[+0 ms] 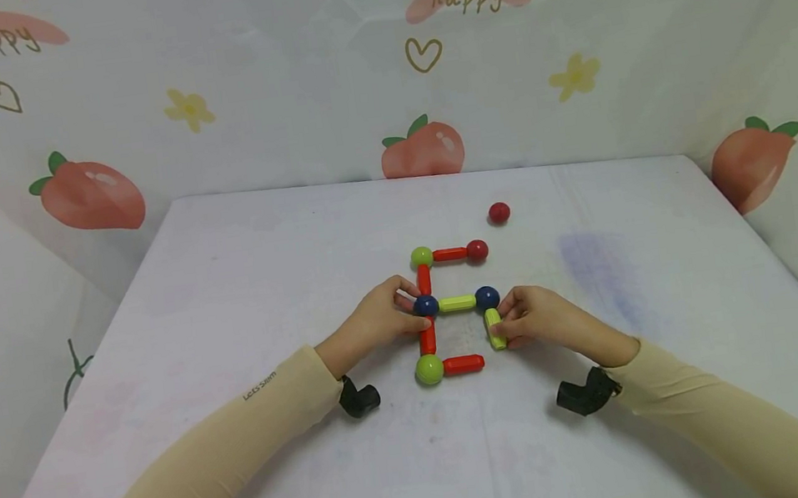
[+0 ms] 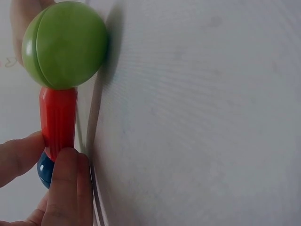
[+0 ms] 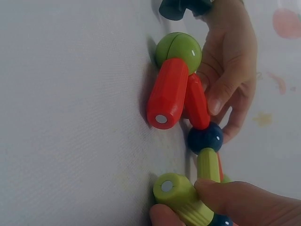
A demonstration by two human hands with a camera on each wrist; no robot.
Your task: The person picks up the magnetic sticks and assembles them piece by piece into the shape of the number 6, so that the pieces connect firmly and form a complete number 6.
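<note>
A flat figure of magnetic rods and balls lies on the table. My left hand (image 1: 378, 316) pinches the red rod (image 2: 59, 120) between a blue ball (image 1: 425, 305) and the lower green ball (image 1: 429, 369). My right hand (image 1: 547, 316) grips a yellow-green rod (image 1: 495, 329) between thumb and fingers, its upper end at the right blue ball (image 1: 487, 297). Another yellow-green rod (image 1: 457, 304) links both blue balls. From the lower green ball a red rod (image 1: 464, 364) points right; its bare magnet end faces the right wrist camera.
Above, a green ball (image 1: 421, 257), a red rod (image 1: 449, 254) and a red ball (image 1: 477, 251) form the figure's top. A loose red ball (image 1: 499, 213) lies farther back. Black wrist cameras (image 1: 360, 398) hang under both sleeves. A printed cloth backdrop (image 1: 302, 85) stands behind the table.
</note>
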